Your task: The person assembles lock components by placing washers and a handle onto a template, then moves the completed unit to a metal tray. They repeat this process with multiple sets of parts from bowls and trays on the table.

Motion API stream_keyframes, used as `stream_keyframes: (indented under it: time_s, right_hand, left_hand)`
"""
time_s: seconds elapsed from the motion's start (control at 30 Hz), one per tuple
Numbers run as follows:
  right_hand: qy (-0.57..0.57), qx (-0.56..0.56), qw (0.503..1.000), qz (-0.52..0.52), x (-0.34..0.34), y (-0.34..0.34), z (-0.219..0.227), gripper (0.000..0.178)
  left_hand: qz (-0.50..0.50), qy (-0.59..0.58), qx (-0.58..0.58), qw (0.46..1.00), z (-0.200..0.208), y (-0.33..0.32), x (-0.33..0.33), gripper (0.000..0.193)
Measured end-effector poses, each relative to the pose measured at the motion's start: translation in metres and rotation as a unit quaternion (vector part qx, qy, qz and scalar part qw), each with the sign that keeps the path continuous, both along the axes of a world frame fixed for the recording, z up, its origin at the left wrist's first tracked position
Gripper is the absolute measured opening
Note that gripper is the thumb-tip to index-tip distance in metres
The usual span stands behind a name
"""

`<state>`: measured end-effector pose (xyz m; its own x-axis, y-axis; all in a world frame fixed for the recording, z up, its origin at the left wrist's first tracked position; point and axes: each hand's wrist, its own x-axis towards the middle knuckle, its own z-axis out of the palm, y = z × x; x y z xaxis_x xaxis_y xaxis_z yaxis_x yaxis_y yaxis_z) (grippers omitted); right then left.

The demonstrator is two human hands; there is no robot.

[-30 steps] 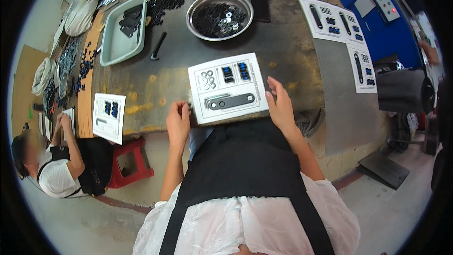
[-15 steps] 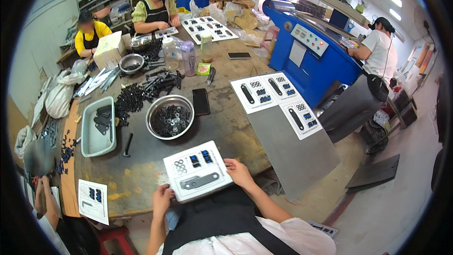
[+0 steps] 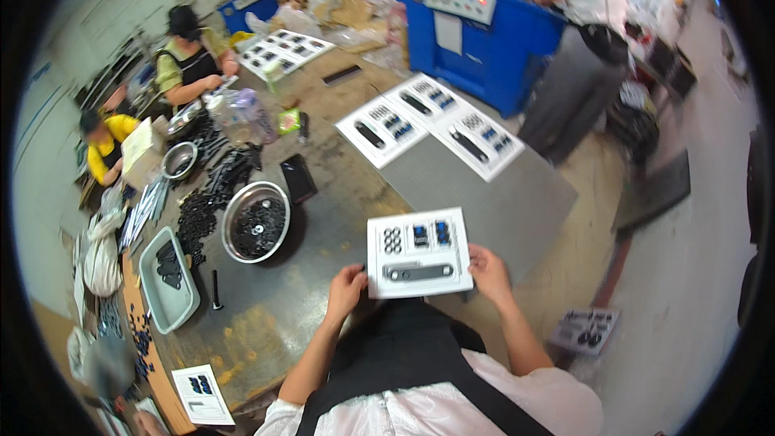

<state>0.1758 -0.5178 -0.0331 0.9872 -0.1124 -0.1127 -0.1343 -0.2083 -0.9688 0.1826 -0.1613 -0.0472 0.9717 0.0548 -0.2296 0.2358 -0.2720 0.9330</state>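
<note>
Both hands pinch a white parts card at lower centre, left hand on its bottom-left corner, right hand on its right edge, above the tabletop.

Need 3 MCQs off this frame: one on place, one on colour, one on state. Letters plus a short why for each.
1. Where is the round metal bowl of dark parts, relative to the white card?
A. To the card's left
B. To the card's right
C. On top of the card

2. What colour is the big machine at the far end of the table?
A. Red
B. Blue
C. Yellow

3. How is the white card held?
A. By the left hand alone
B. By the right hand alone
C. By both hands, one at each lower corner

Key: 1 A, the bowl sits left of the card on the table. 2 B, its casing is blue. 3 C, each hand grips one lower corner.
</note>
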Motion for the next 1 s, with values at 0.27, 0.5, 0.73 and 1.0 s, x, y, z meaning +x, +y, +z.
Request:
stream_keyframes:
  time_s: [0.27, 0.5, 0.73, 1.0]
  right_hand:
    - [-0.012, 0.026, 0.986, -0.163, -0.052, -0.077, -0.013, 0.053]
    - [-0.018, 0.086, 0.963, -0.254, -0.078, -0.118, -0.021, 0.055]
    - [-0.027, 0.179, 0.923, -0.34, -0.079, -0.134, -0.023, 0.058]
    - [-0.077, 0.322, 0.849, -0.412, -0.058, -0.131, -0.027, 0.056]
  left_hand:
    - [-0.142, 0.004, 0.036, 0.989, 0.021, -0.107, 0.056, 0.033]
    - [-0.232, -0.044, 0.097, 0.967, 0.036, -0.182, 0.089, 0.037]
    - [-0.294, -0.026, 0.077, 0.952, 0.017, -0.238, 0.137, 0.037]
    - [-0.324, -0.067, -0.045, 0.942, 0.014, -0.292, 0.172, 0.039]
